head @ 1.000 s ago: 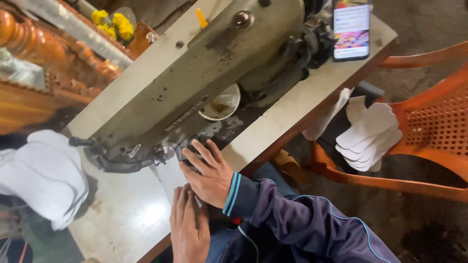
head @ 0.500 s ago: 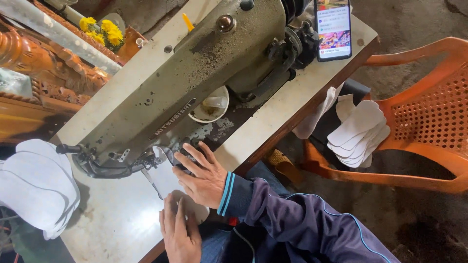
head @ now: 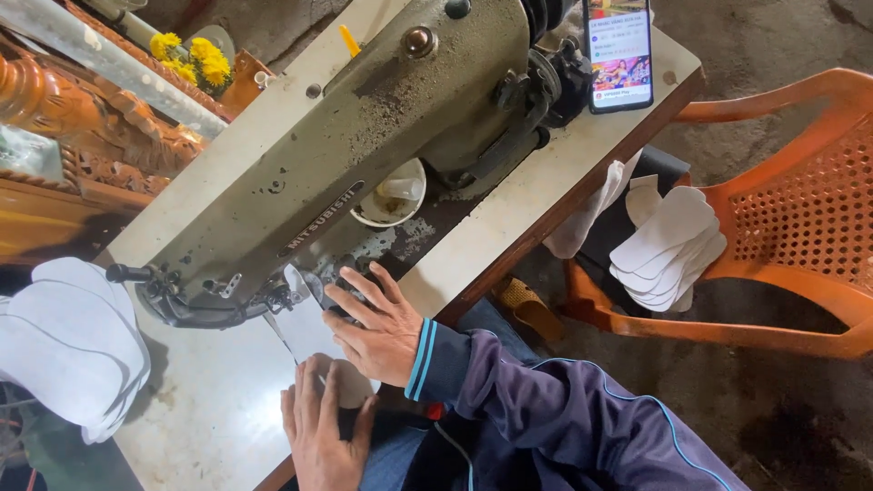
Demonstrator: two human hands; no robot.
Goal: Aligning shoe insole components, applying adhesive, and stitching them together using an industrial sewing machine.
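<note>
My right hand [head: 377,323] lies flat with spread fingers on a white fabric piece [head: 305,329], right beside the presser foot [head: 273,300] of a grey-green sewing machine [head: 364,155]. My left hand [head: 320,429] is cupped over the near end of the same piece at the table's front edge. The needle area is partly hidden by the machine head and my fingers.
A stack of white cut pieces [head: 68,350] lies at the left on the pale table [head: 209,409]. A phone [head: 620,53] leans at the table's far end. More white pieces [head: 668,245] rest on an orange plastic chair [head: 800,236]. Yellow flowers [head: 193,59] stand behind.
The view has shifted a little. Both hands stay on the white piece by the presser foot, and my left hand has edged slightly closer to it.
</note>
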